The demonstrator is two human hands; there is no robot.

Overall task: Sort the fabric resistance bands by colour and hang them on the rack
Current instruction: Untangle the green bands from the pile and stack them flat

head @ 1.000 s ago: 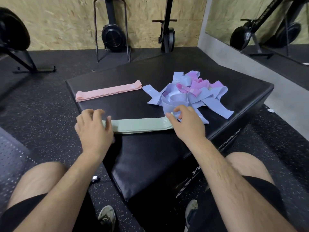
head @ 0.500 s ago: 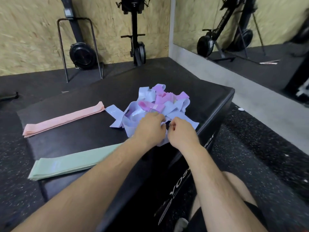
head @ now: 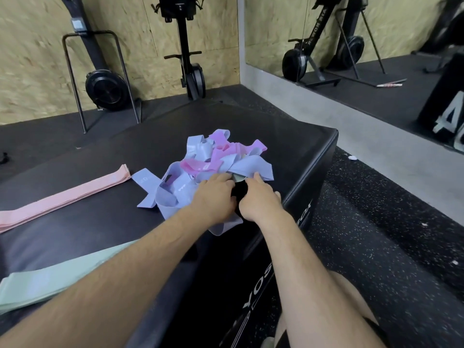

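so from the head camera, the person is leaning over a black padded box (head: pixel 288 136) with both bare arms stretched out across it. sitting on top, toward the far right corner, is a tangled pile of bands (head: pixel 213 167), mostly lavender loops with a few brighter pink and purple ones mixed in on the far side. both hands are buried in the near edge of that pile. the left hand (head: pixel 213 197) lies palm down on the lavender fabric, fingers pushed forward under a fold, so can't really tell if they're pinching anything. the right hand (head: pixel 258 199) is just beside it, nearly touching, with its fingertips poking into the pile where a little scrap of greenish band (head: pixel 238 177) peeks out between the two hands; whether the fingers are actually clamped on it is hidden from here. off to the left, well apart from the pile, a pale pink band (head: pixel 65 197) lies flat and stretched out across the box top. nearer the front edge there's a mint green band (head: pixel 50 280) laid flat too, partly covered by the left forearm. behind the box, against a chipboard wall, a couple of black fitness machines (head: pixel 105 89) stand upright on the dark rubber floor (head: pixel 376 234). a big mirror (head: pixel 351 33) runs along the right-hand wall. bare knee and dark shorts show at the bottom right.
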